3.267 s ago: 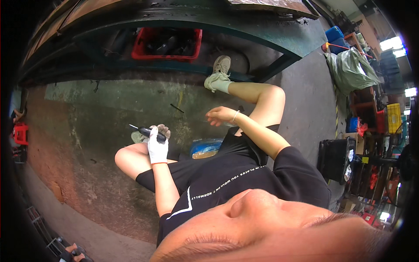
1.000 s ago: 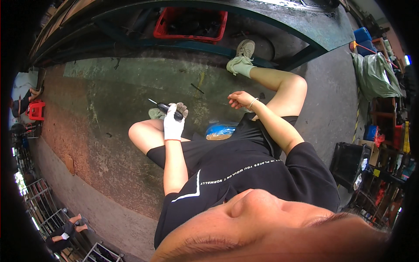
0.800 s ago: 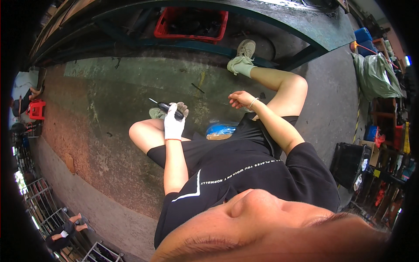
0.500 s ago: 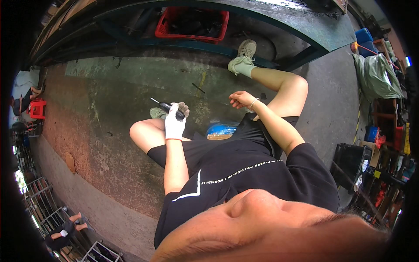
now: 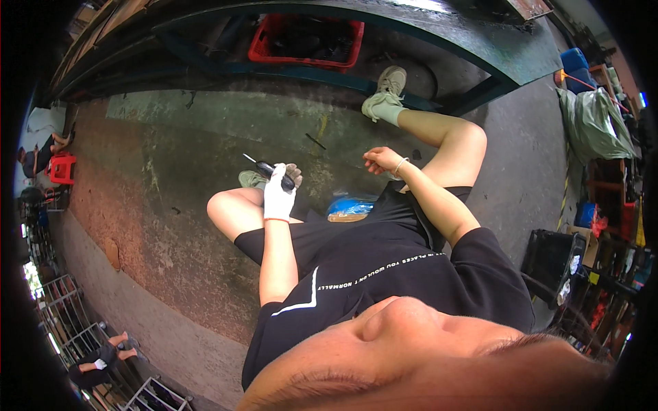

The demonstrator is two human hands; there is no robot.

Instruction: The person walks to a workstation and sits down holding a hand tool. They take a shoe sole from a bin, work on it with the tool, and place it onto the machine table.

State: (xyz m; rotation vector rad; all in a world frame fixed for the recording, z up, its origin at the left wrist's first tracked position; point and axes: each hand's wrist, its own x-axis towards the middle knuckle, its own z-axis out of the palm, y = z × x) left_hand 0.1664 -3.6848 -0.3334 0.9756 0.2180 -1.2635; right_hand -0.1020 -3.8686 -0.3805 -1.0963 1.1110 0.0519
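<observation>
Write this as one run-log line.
left hand: gloved, holding black-handled tool | right hand: bare, loosely curled, nothing visibly held | red crate: under workbench

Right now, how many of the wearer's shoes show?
2: one shoe by the bench; the other, partly hidden, shows between the left knee and left hand.

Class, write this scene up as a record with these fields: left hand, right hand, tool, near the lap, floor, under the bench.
left hand: white-gloved, gripping the tool
right hand: bare, fingers curled, no held thing visible
tool: black handle, thin metal tip pointing away from the right hand
near the lap: blue-and-tan bundle
floor: thin dark strip
under the bench: red crate holding dark items, details unclear
</observation>
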